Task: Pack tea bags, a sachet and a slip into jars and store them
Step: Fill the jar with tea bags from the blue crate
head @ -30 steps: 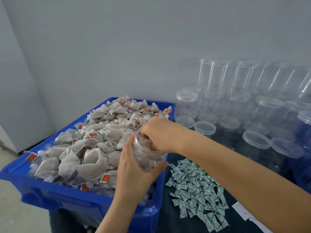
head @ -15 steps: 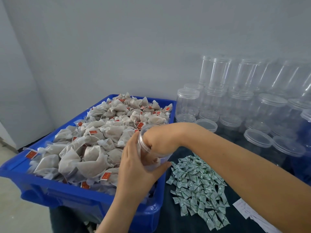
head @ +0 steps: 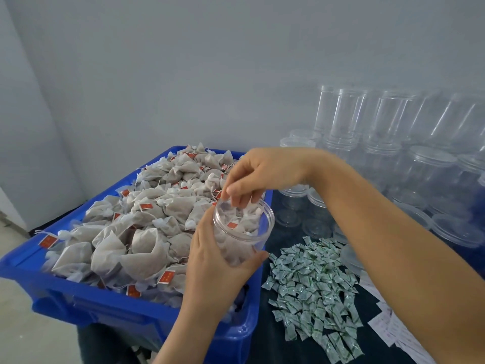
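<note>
My left hand point(head: 214, 261) grips a clear plastic jar point(head: 242, 233) from the side, holding it tilted over the right end of the blue crate point(head: 110, 308). The jar holds several tea bags with red tags. My right hand point(head: 258, 174) hovers just above the jar's open mouth, fingertips pointing down and touching the top tea bag at the rim. The crate is heaped with loose tea bags point(head: 141, 227). A pile of green-and-white sachets point(head: 312, 287) lies on the dark table to the right. White paper slips point(head: 388, 327) lie partly under my right forearm.
Many empty clear jars point(head: 388, 143) with lids stand stacked at the back right against the grey wall. Loose lids point(head: 294, 191) sit behind the held jar. The table's dark cloth point(head: 273, 345) shows between crate and sachets.
My right hand has come up out of the jar, from deep inside it to just above the mouth. The jar stays in my left hand, tilted more toward me.
</note>
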A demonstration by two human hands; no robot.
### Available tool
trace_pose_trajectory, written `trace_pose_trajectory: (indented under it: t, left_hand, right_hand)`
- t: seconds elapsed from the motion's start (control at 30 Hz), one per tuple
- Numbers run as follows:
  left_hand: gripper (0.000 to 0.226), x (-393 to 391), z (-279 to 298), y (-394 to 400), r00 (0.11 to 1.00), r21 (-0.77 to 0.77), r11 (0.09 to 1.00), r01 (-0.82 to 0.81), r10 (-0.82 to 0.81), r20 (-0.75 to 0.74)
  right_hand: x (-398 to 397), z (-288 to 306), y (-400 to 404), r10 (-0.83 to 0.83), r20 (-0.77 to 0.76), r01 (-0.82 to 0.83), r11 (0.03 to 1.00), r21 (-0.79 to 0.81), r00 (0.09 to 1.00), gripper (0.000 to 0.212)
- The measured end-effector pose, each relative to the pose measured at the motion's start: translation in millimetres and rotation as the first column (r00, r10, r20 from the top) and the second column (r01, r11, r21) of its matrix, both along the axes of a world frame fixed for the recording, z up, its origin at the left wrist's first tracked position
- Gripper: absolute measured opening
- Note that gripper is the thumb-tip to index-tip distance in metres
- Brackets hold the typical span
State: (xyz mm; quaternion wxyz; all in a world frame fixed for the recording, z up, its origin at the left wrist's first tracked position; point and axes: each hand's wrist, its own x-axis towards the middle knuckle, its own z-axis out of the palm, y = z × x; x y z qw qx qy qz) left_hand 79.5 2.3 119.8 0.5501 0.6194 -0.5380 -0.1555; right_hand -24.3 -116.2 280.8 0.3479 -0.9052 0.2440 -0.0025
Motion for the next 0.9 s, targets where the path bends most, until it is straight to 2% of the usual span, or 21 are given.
trace_pose_trajectory:
  t: [0.1,0.2,0.27,0.37,0.5,0.57,0.7,0.8,0.9]
  left_hand:
    - [0.112,0.0,0.5,0.6,1.000,0.007,1.000,0.001,-0.001,0.000]
    - [0.110,-0.5,0.9,1.1,1.000,0.011,1.000,-0.003,0.003,0.013]
    - [0.109,-0.6,1.4,1.1,1.000,0.004,1.000,-0.004,0.004,0.014]
    - [0.107,-0.8,1.4,1.4,1.000,-0.003,1.000,-0.007,0.007,0.015]
    - [0.107,-0.6,0.0,1.4,1.000,0.002,1.000,-0.012,0.012,0.022]
    - [0.109,-0.7,-0.2,1.4,1.000,0.007,1.000,-0.013,0.013,0.018]
    - [0.109,-1.2,0.4,1.7,1.000,-0.001,1.000,-0.008,0.008,0.008]
    - [0.108,-0.9,-0.2,1.4,1.000,-0.001,1.000,-0.004,0.004,0.010]
    - [0.108,-0.5,-1.3,0.3,1.000,0.003,1.000,-0.007,0.007,0.011]
  right_hand:
    - [-3.5,-3.3,-17.9,-0.136,0.194,0.116,0.987,0.114,0.971,0.014]
    - [1.1,-25.1,-38.8,-0.322,0.255,0.317,0.946,0.061,0.912,0.012]
    - [4.4,-46.6,-52.6,-0.392,0.206,0.413,0.908,-0.069,0.896,0.010]
    - [6.4,-80.0,-67.5,-0.455,0.088,0.462,0.849,-0.255,0.886,0.018]
    - [9.7,-116.0,-79.5,-0.519,-0.016,0.486,0.811,-0.326,0.855,0.026]
    - [14.0,-127.4,-83.2,-0.534,-0.017,0.497,0.797,-0.343,0.845,0.030]
    - [26.4,-138.2,-88.3,-0.586,-0.027,0.523,0.742,-0.419,0.810,0.023]
    - [31.0,-142.1,-88.1,-0.598,-0.104,0.494,0.738,-0.459,0.795,0.023]
    - [33.2,-142.8,-87.2,-0.593,-0.116,0.470,0.729,-0.498,0.797,0.026]
